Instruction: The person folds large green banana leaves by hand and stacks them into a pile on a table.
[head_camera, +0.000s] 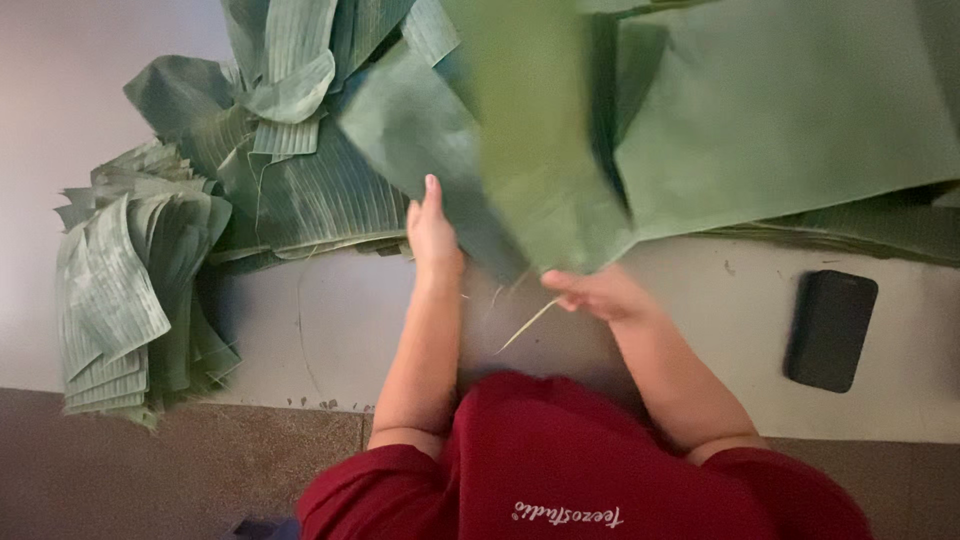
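Two bare hands work a single banana leaf piece (530, 150) in the head view, the only view supplied. This leaf piece is lifted off the pale floor (340, 320) and hangs between the hands, its image blurred by motion. Left hand (432, 235): fingers extended and held together, laid flat against the leaf's left face; whether the thumb clamps from behind cannot be told. Right hand (598, 293): fingers curled under the lower edge of the leaf, apparently pinching it, with a thin dry fibre strand (527, 325) trailing beside it. Judged from its drape, the leaf is light, thin and limp, smooth on the face and finely ribbed across; it should split readily along those ribs, so a hold at the edges with flat fingers, not a tight grip mid-sheet, seems advisable. A stack of cut leaf rectangles (120, 290) lies to the left, its edges fanned and ridged. A loose heap of folded leaves (290, 150) lies behind it, touching the stack. Broad flat leaf sheets (790, 120) lie to the right, matte and paler green. A dark rectangular phone (830, 330) rests on the floor, well apart from both hands. A red sleeved garment (560, 460) fills the lower frame.
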